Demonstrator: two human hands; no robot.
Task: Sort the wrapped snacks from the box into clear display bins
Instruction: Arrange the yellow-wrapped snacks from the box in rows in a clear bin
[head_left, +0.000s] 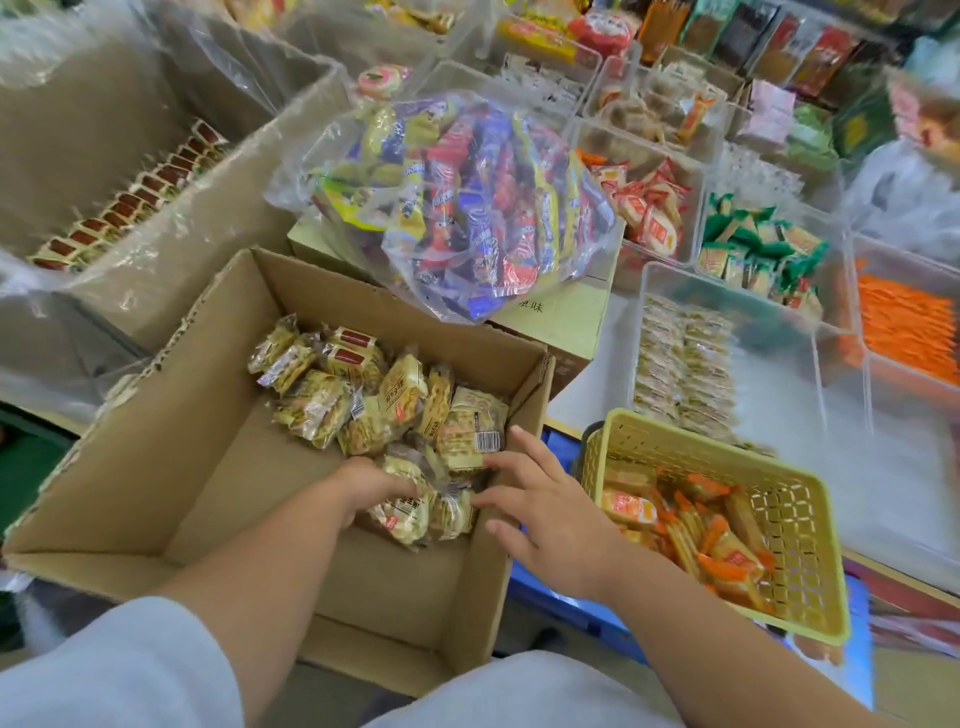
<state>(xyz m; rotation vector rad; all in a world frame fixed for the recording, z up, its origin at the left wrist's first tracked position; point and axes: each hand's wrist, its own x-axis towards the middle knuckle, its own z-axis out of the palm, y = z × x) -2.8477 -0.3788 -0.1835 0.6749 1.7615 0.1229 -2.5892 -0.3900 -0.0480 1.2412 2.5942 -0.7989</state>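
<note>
The wrapped snacks (384, 400) are lying in a loose heap inside the cardboard box (171, 467), piled toward its far right corner and running down along its right wall, while the left part of the box floor is showing bare. They are small clear packets with pale yellow contents, a few carrying red labels. Both of the person's hands are reaching into the box. The left hand (371, 486) is curling its fingers over one of the nearest packets and gripping it. The right hand (545, 514) is lying open with fingers spread and straight, its fingertips touching the packets beside the right wall.

Just right of the box, a yellow basket (810, 545) is sitting with orange and red packets in it. Beyond the basket, on the white table (587, 384), a clear bin (779, 379) is holding stacked rows of pale packets along its left side. Farther back, more clear bins are holding red and white packets (649, 208), green packets (753, 249) and orange packets (904, 332).

Behind the box, a clear plastic bag (467, 208) full of blue, red and yellow packets is resting on a smaller carton. To the left, a large lined carton (208, 218) is holding a row of red-labelled packets (130, 202)
</note>
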